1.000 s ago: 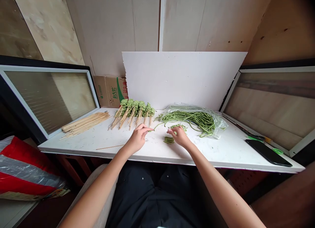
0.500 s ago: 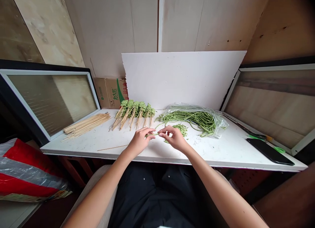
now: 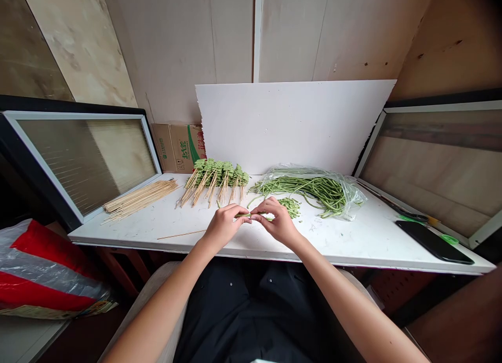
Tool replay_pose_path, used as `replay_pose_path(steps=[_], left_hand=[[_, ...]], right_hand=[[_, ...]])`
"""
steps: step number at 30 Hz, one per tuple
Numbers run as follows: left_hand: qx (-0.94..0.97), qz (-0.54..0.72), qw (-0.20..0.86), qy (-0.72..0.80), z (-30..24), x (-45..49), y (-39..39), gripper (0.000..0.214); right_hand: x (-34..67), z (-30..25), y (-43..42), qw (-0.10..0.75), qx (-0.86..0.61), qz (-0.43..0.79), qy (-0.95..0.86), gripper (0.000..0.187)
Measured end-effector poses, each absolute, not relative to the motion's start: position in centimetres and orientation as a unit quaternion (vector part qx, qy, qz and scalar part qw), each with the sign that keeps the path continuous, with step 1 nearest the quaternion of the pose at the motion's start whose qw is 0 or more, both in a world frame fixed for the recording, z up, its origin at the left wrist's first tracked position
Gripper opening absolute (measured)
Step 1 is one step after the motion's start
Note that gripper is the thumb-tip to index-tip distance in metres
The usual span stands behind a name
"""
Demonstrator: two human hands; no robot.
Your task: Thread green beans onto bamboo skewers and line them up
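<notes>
My left hand (image 3: 226, 223) and my right hand (image 3: 276, 219) meet fingertip to fingertip over the white table, both pinching one thin green bean (image 3: 243, 215). A green tip of it appears to stick up behind the left knuckles; much of its length is hidden by the fingers. Just beyond my right hand lies a small pile of short cut bean pieces (image 3: 291, 207). Behind that, a clear plastic bag holds a heap of long green beans (image 3: 319, 190). One loose skewer (image 3: 180, 235) lies left of my left hand.
Skewers threaded with beans (image 3: 219, 176) are stacked at the back, left of centre. Bare wooden skewers (image 3: 139, 200) lie in a bundle farther left. A black phone (image 3: 433, 241) rests at the right edge of the table (image 3: 337, 245). Behind stand a cardboard box (image 3: 176, 148) and a white board (image 3: 296, 127).
My hands have drawn closer together, so less of the bean shows between them. A green tip now shows behind my left hand. The view has shifted slightly.
</notes>
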State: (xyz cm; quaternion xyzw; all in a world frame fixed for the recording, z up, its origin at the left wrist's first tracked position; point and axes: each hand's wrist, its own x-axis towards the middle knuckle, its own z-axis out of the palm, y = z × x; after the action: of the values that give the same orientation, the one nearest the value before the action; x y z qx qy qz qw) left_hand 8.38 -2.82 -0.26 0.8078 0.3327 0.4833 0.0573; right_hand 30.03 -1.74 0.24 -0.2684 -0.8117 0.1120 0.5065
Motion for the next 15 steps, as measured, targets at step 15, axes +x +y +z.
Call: replay_pose_path(steps=[15], left_hand=[[0.794, 0.525, 0.140, 0.271, -0.3, 8.9, -2.8, 0.011]], right_hand=[[30.2, -1.2, -0.3, 0.466, -0.350, 0.439, -0.683, 0.031]])
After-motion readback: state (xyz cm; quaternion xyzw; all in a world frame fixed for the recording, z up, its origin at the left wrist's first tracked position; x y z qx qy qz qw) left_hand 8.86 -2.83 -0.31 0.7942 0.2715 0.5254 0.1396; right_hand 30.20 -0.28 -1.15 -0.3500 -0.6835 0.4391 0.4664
